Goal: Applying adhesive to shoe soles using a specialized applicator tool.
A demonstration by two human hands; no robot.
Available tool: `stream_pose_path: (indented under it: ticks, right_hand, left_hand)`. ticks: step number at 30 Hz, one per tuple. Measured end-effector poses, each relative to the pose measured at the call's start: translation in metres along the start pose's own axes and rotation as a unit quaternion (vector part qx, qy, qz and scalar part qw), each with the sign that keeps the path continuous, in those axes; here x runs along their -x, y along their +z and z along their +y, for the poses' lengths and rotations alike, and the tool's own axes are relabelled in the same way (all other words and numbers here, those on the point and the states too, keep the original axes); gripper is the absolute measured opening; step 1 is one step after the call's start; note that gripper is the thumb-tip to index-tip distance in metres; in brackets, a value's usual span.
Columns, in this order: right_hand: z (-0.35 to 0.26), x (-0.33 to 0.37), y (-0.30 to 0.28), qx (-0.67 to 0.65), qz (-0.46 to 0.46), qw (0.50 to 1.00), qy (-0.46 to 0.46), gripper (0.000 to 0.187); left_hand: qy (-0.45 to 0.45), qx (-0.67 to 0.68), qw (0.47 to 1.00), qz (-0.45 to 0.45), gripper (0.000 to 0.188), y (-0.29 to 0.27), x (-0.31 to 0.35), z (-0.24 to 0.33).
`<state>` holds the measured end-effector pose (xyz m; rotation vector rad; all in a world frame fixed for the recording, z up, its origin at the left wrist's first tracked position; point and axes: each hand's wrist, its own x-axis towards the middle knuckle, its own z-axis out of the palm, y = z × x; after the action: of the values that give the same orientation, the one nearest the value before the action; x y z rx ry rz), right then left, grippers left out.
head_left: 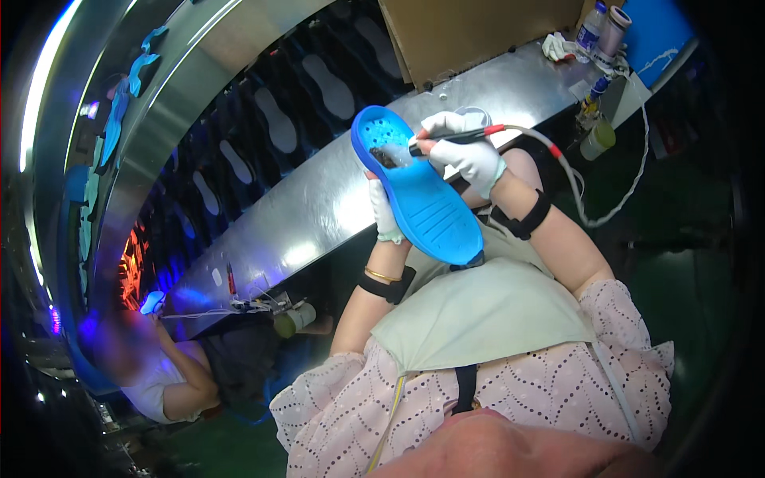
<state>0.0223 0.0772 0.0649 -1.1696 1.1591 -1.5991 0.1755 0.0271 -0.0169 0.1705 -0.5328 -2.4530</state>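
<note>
My left hand [385, 213], in a white glove, holds a blue shoe sole [418, 195] from behind, bottom side facing me. My right hand [470, 151], also gloved, grips a thin black pen-like tool [450, 139] with a red collar and a pale hose [574, 183] trailing off to the right. The tool's tip touches a dark patch near the sole's upper end. Both forearms wear black straps.
A metal workbench [319, 207] runs diagonally, with a conveyor of white insoles [331, 88] behind it. Bottles [602, 28] and a cardboard box [478, 32] stand at the far end. Another person [159, 374] sits at lower left beside a second tool [255, 304].
</note>
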Motion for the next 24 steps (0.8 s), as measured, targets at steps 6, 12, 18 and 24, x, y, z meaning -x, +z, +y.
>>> stream_pose_path:
  ticks: [6,12,18,24]
  right_hand:
    - [0.01,0.01,0.007,0.111,-0.01,0.988,-0.109,0.014]
    - [0.008,0.021,0.003,0.058,-0.053,0.997,-0.017,0.014]
    - [0.0,0.033,0.009,0.174,-0.124,0.973,-0.083,0.014]
    - [0.013,0.038,0.007,0.094,-0.06,0.994,-0.001,0.013]
  left_hand:
    - [0.049,-0.091,0.992,0.079,0.079,-0.001,-0.003,0.002]
    - [0.086,-0.082,0.991,0.063,0.078,0.014,-0.005,0.01]
    - [0.119,-0.104,0.984,0.08,0.081,0.0,-0.009,0.017]
    - [0.104,-0.077,0.991,0.024,0.082,-0.006,-0.01,0.027]
